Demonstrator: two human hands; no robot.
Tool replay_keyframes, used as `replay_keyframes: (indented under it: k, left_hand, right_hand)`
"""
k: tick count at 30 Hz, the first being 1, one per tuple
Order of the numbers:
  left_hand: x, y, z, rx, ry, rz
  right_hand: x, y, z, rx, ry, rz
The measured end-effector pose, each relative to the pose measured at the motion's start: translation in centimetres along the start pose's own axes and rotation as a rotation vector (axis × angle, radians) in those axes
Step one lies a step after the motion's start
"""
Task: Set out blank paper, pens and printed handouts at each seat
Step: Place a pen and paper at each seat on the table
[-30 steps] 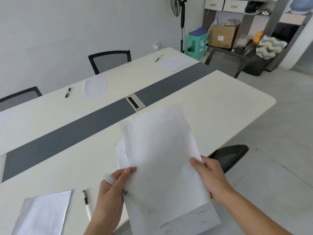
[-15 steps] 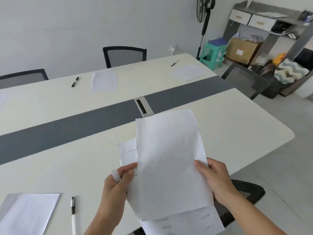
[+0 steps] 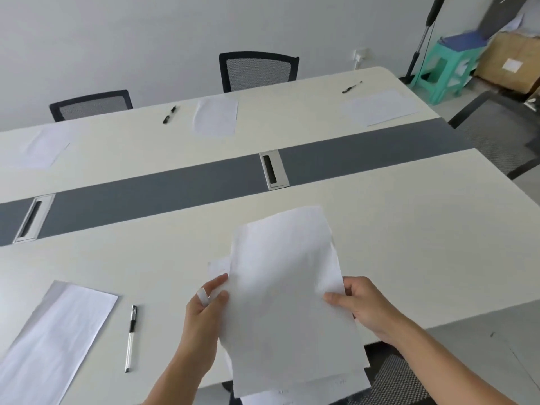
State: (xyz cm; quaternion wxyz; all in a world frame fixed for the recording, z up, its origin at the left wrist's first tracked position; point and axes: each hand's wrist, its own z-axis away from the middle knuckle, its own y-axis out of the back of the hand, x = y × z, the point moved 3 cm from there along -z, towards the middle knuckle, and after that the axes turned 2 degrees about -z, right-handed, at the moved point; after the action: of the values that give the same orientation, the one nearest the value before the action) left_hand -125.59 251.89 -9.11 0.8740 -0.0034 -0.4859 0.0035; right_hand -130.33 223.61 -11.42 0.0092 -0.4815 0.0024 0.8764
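The counter (image 3: 409, 244) has slid right across the view in the last second, so the person seems to have turned left along its near edge. The finished place at the near left, paper (image 3: 55, 331) with a pen (image 3: 131, 337) just beside it, now shows more fully. The far side already carries sheets (image 3: 215, 119) and pens (image 3: 169, 114) before its chairs. A mesh chair (image 3: 391, 384) stands at the near right, just below the arms, and I would judge this the seat being served next.

The stack of sheets (image 3: 286, 302) has come lower and hangs over the counter's near edge. Its top sheet has worked up and to the right, baring a corner of the one beneath at the left and a printed edge (image 3: 306, 393) at the bottom. That looks like one sheet being peeled off to lay down.

The left hand (image 3: 201, 320) pinches the stack's left edge, thumb on top. The right hand (image 3: 362, 308) pinches the right edge, thumb over and fingers curled beneath.
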Motion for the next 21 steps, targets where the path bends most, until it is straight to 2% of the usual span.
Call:
replay_keyframes:
  k: [3, 7, 11, 15, 19, 21]
  left_hand:
    - [-0.5, -1.6, -0.4, 0.072, 0.035, 0.064]
    - [-0.9, -4.4, -0.3, 0.071, 0.047, 0.102]
    - [-2.1, -5.7, -1.1, 0.126, 0.052, 0.049]
    - [-3.6, -5.6, -2.6, 0.155, 0.135, -0.080]
    - [-5.9, -6.3, -2.9, 0.064, 0.300, -0.111]
    - [-7.4, -6.3, -2.8, 0.074, 0.361, -0.182]
  right_hand:
    - [0.5, 2.2, -0.2, -0.178, -0.100, 0.023]
    - [1.7, 3.6, -0.6, -0.230, -0.155, -0.007]
    - [2.8, 4.4, -2.3, -0.078, -0.101, 0.043]
    - [3.5, 4.6, -4.9, 0.064, -0.046, 0.121]
    - [5.1, 5.0, -7.7, 0.221, -0.058, 0.321]
    - [5.9, 5.4, -8.5, 0.284, -0.106, 0.479]
